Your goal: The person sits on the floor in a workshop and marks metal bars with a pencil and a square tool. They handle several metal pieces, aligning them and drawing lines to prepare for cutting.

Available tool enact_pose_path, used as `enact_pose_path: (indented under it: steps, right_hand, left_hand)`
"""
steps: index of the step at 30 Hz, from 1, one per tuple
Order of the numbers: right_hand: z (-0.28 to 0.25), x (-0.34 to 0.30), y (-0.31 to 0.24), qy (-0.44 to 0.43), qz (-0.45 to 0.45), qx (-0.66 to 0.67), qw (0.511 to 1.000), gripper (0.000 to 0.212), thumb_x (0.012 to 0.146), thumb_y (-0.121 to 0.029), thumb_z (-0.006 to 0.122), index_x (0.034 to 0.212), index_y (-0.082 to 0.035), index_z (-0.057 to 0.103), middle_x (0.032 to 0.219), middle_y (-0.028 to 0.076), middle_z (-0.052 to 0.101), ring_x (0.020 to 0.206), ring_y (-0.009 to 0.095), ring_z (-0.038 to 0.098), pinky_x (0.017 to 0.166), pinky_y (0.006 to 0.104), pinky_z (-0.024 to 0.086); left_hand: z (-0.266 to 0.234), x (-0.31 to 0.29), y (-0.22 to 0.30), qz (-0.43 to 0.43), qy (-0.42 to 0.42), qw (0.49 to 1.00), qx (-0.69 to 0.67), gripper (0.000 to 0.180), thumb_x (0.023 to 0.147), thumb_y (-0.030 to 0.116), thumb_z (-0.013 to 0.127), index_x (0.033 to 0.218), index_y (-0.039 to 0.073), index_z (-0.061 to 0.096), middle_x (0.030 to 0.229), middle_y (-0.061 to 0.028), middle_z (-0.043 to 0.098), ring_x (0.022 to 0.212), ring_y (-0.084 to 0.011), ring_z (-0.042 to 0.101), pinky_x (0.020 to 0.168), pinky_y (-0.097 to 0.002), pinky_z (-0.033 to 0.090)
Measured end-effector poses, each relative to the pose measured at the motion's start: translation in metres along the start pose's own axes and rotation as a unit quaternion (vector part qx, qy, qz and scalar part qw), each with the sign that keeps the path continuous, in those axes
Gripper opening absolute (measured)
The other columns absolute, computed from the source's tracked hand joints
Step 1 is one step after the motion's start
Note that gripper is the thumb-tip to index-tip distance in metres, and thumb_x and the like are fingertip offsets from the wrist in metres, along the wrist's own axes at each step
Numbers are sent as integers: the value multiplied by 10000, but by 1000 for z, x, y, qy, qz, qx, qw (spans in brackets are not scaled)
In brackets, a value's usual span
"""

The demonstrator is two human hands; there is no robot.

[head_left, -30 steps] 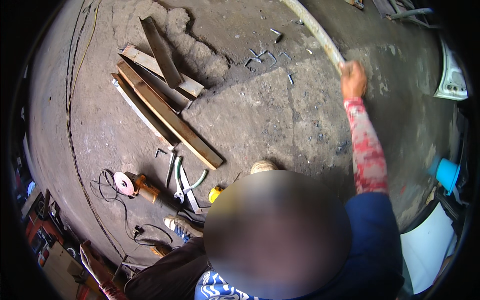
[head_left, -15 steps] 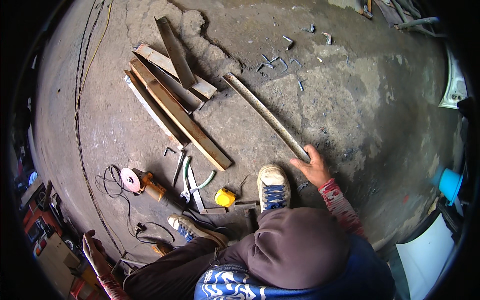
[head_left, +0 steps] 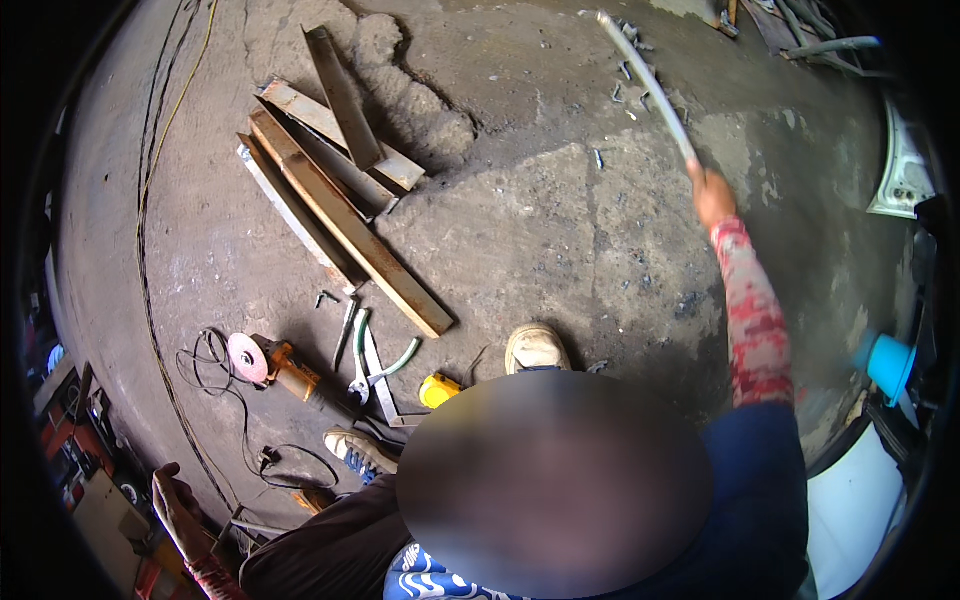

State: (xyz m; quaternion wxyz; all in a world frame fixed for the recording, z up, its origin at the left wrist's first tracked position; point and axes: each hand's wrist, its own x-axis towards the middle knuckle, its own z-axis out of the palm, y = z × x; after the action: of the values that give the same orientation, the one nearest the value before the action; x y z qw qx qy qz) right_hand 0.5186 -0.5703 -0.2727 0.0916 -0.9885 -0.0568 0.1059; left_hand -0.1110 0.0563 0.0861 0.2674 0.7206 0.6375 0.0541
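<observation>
My right hand (head_left: 712,195) is stretched out to the far right, closed around one end of a long metal angle bar (head_left: 655,92). The bar points away from me over the concrete floor, slightly blurred. Beside its far part lie small bent metal scraps (head_left: 617,95), some partly hidden by it. Another small scrap (head_left: 599,159) lies apart on the nearer side. Down at the lower left, my left hand (head_left: 178,512) is held with its fingers stretched out and nothing visible in it, near my knee.
Several rusty steel channels (head_left: 350,220) lie piled left of centre. Nearer me are an angle grinder (head_left: 280,368) with its cord, green-handled pliers (head_left: 385,373), a metal square (head_left: 379,380) and a yellow tape measure (head_left: 438,391). A blue bucket (head_left: 888,367) stands at the right.
My right hand has swung the angle bar forward and right, away from my feet. Most scraps that lay beyond the bar are now farther right, beside it. My left hand has barely moved.
</observation>
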Motion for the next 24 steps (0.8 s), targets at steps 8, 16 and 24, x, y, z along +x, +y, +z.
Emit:
enact_pose_path:
  steps: [8,16,24]
  right_hand:
    - [-1,-98,-4,-100,75,202,971,623,1096,-564,498,1005,18,699,847,286,653,782,472,625,721,528,483]
    - [2,-88,93,-147,68,115,980,639,1077,-580,536,1030,33,711,904,285,693,825,450,642,773,522,503]
    - [-92,113,51,-14,190,156,969,944,959,-872,412,907,31,684,691,137,625,559,305,643,525,484,487]
  left_hand:
    - [10,-34,51,-19,-6,999,36,516,1091,467,517,1207,16,740,766,42,496,625,-72,395,544,-245,320]
    - [26,-26,64,-31,-25,999,5,492,1097,438,512,1218,12,729,760,56,490,612,-57,386,525,-239,298]
    - [27,-20,66,-42,-27,999,-11,487,1098,442,519,1217,16,722,769,57,485,611,-50,377,519,-228,288]
